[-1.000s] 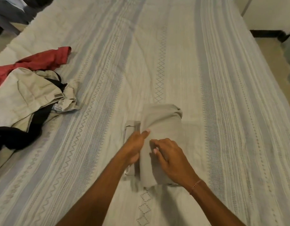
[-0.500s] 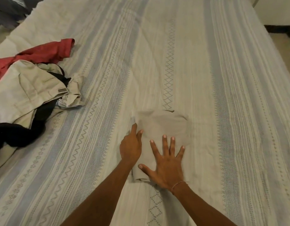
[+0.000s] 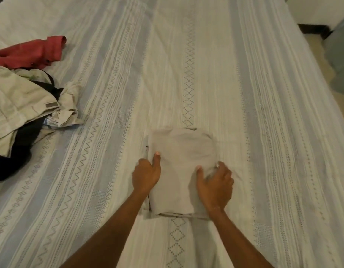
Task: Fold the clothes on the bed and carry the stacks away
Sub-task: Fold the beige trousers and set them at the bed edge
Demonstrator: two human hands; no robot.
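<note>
With your left hand (image 3: 146,176) and right hand (image 3: 215,185) gripping the folded beige garment (image 3: 181,161) by its sides, fingers curled under, an uneven lift could let its layers slide apart.

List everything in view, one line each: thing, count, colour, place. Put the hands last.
folded garment: 1, beige-grey, centre of the bed, near the person
red garment: 1, red, far left, unfolded
cream garment: 1, pale cream, left edge, crumpled, over the black one
black garment: 1, black, left edge, partly under the cream one
bedcover: 1, white with grey-blue patterned stripes, covers the bed
grey-green object: 1, right edge beside the bed, unclear what it is
left hand: 1, grips the folded garment's left edge
right hand: 1, grips its right edge
</note>
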